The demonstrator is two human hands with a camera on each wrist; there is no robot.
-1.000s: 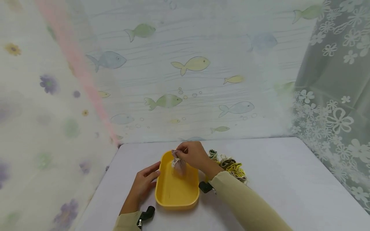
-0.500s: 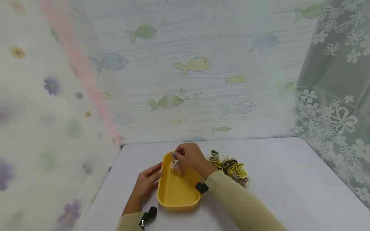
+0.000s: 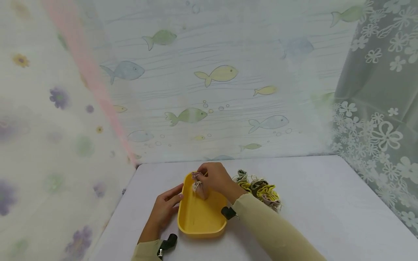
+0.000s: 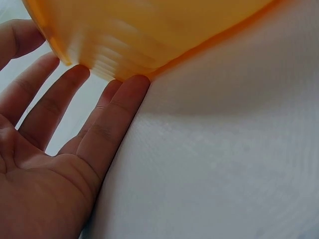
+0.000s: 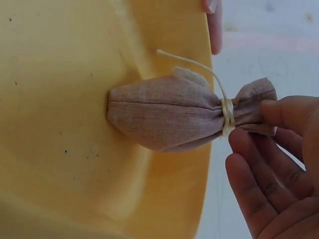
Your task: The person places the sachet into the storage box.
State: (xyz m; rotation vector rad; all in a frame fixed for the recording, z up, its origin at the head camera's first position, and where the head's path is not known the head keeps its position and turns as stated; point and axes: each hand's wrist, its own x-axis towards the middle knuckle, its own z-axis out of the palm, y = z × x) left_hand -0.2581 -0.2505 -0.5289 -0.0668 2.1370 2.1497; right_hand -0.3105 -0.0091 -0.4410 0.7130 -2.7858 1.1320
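Pouch in yellow tray: right hand pinches it; outspread left hand touches tray.

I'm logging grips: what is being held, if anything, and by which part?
The right hand pinches the pouch by its gathered top, beyond the tie. The left hand only touches the side of the tray.

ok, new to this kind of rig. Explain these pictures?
There's no machine: a person works bare-handed. The wide picture comes from a head-worn camera; the two close ones, from a camera on each wrist. On the white table stands a yellow, round-cornered plastic tray; right of it lies a heap of yellow, brown and greyish cloth bundles. The left hand rests its fingers against the tray's side. The right hand pinches the gathered neck of a pinkish-brown cloth pouch, tied with cream string.
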